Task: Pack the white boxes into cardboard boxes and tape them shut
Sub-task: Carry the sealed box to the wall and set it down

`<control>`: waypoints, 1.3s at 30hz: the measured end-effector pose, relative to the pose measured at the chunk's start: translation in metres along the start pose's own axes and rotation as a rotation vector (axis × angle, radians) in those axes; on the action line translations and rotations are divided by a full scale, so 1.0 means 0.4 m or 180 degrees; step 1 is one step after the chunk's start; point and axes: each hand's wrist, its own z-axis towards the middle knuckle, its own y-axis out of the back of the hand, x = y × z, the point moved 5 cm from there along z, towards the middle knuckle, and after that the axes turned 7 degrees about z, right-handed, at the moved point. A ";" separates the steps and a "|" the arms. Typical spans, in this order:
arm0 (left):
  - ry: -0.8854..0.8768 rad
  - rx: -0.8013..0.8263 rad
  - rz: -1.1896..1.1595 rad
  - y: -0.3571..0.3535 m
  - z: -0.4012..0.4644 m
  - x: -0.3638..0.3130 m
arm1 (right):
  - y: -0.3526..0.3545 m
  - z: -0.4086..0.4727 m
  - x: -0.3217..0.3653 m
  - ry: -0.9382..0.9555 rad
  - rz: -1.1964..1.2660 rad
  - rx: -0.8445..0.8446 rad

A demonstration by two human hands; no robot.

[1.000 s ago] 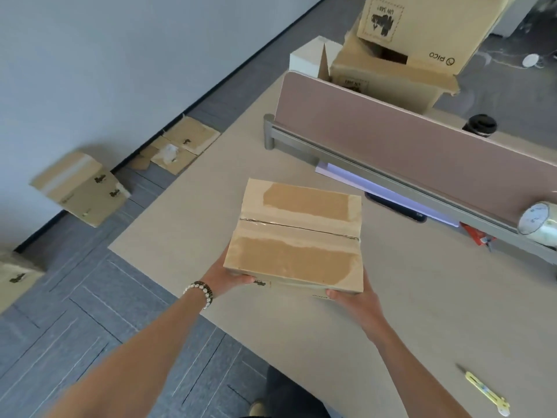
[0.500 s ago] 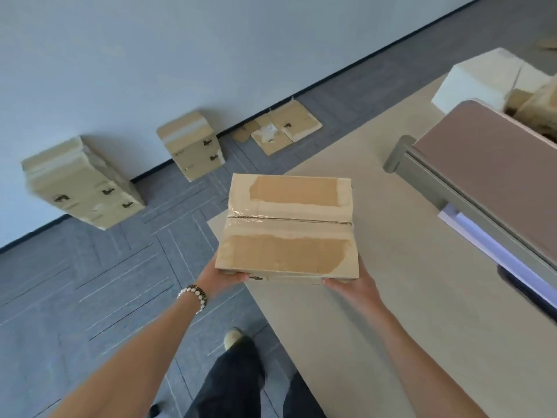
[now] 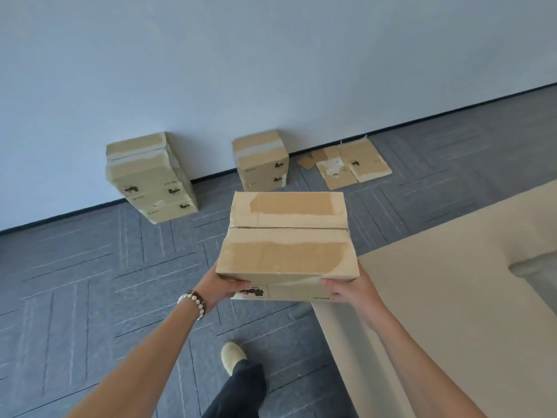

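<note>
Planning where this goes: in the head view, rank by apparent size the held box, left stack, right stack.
1. Held box, largest, though nearest the camera.
2. Left stack.
3. Right stack, smallest.
Both stacks stand by the wall, so their order is fair.

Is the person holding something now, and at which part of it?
Yes. Both hands hold the taped cardboard box at its near bottom corners: the left hand at the left corner, the right hand at the right.

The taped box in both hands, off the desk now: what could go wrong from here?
1. The left hand and right hand grip only the near edge of the taped box, so its far end may dip or slip.
2. The box hides the floor ahead; a foot could catch the desk corner.
</note>
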 end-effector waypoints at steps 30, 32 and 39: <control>0.0296 -0.1546 -0.0653 1.371 0.396 -0.245 | -1.283 1.003 0.650 0.0077 -0.0211 0.1648; 0.0328 -0.1565 -0.0685 1.436 0.445 -0.277 | -1.333 1.076 0.692 0.0075 -0.0242 0.1694; 0.0304 -0.1830 -0.0618 1.618 0.600 -0.334 | -1.473 1.278 0.774 0.0162 -0.0440 0.1652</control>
